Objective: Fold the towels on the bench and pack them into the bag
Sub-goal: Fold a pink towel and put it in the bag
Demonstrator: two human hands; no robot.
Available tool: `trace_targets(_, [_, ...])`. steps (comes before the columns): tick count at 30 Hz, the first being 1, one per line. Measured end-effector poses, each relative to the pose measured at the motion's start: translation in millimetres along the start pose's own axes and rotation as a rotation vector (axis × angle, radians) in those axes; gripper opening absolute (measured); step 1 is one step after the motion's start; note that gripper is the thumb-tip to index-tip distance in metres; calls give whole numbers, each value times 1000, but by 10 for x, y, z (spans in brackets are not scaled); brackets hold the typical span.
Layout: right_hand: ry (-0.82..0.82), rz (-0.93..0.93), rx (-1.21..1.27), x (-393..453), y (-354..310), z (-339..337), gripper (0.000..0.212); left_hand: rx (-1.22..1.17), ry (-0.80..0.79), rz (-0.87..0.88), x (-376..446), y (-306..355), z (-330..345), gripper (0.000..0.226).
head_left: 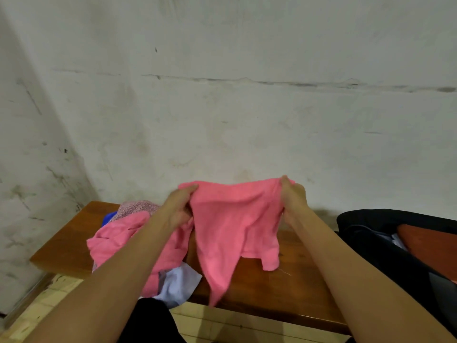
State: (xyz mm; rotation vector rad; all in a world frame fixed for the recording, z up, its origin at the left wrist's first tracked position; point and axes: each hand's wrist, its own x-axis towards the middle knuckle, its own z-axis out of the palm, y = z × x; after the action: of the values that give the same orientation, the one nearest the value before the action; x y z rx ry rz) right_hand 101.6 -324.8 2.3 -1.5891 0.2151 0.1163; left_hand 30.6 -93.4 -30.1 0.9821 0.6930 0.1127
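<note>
A pink towel (232,226) hangs above the wooden bench (267,288), held up by its top edge. My left hand (180,206) grips its left corner and my right hand (293,199) pinches its right corner. The lower part droops to a point over the bench's front edge. To the left lies a pile: another pink towel (118,241), a pale blue cloth (178,284), a patterned pink cloth (136,206) and a bit of blue fabric (108,217). An open black bag (385,246) sits at the bench's right end.
A stained white wall (222,95) runs right behind the bench. Pale floor tiles (49,300) show below the bench's front and left edges. An orange-red lining or item (430,246) shows inside the bag. My dark trouser leg (148,320) is at the bottom.
</note>
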Motion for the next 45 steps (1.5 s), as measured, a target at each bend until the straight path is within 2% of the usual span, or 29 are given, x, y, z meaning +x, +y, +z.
trace_targets(3, [107, -87, -131, 93, 16, -102, 35, 22, 31, 199, -1, 249, 39, 15])
trace_targets(6, [96, -131, -168, 133, 79, -141, 26, 59, 4, 290, -61, 308, 79, 20])
trace_targets(8, [-37, -93, -261, 114, 124, -175, 27, 84, -29, 284, -112, 306, 94, 20])
trace_targets(9, [-135, -82, -419, 95, 146, -203, 28, 102, -49, 278, -138, 307, 94, 21])
trace_targets(12, [-400, -52, -1138, 72, 322, -299, 40, 103, -165, 241, -190, 305, 67, 20])
trace_targets(13, [-450, -24, -1296, 55, 386, -335, 40, 84, -210, 226, -217, 306, 57, 18])
trace_targets(16, [-503, 18, -1512, 11, 508, -419, 37, 90, -325, 205, -283, 307, 24, 21])
trace_targets(18, [-580, 24, -1526, 15, 566, -457, 36, 116, -384, 206, -326, 302, 5, 26])
trace_targets(20, [-728, 112, -1407, 28, 626, -496, 35, 110, -404, 188, -360, 299, 6, 26])
trace_targets(22, [-857, 289, -1099, 68, 716, -523, 27, 113, -413, 166, -383, 299, 8, 25])
trace_targets(24, [-862, 400, -855, 47, 738, -501, 18, 144, -430, 151, -393, 293, -6, 22])
trace_targets(25, [-842, 411, -802, 50, 750, -480, 26, 168, -439, 147, -398, 287, -18, 21])
trace_targets(26, [-820, 388, -798, 58, 780, -465, 31, 189, -447, 144, -407, 279, -28, 21])
trace_targets(29, [-788, 219, -990, 22, 821, -420, 27, 238, -465, 128, -414, 261, -78, 24])
trace_targets(32, [-723, 119, -1110, 54, 915, -428, 36, 279, -518, 99, -425, 255, -154, 39])
trace_targets(34, [-685, 144, -1160, 21, 943, -447, 33, 251, -553, 95, -425, 256, -219, 46])
trace_targets(35, [-679, 201, -1102, -5, 979, -448, 31, 223, -562, 98, -424, 255, -252, 47])
trace_targets(37, [-630, 289, -810, -65, 1058, -415, 28, 190, -557, 89, -430, 254, -292, 47])
trace_targets(39, [-561, 336, -406, -81, 1111, -372, 24, 190, -524, 81, -434, 249, -307, 51])
trace_targets(41, [-556, 433, -77, -97, 1068, -305, 19, 160, -481, 69, -412, 245, -318, 54])
trace_targets(43, [-550, 557, 92, -117, 974, -251, 24, 121, -400, 43, -396, 243, -326, 38])
trace_targets(45, [-487, 530, 84, -74, 938, -202, 14, 158, -260, 50, -344, 253, -343, 30])
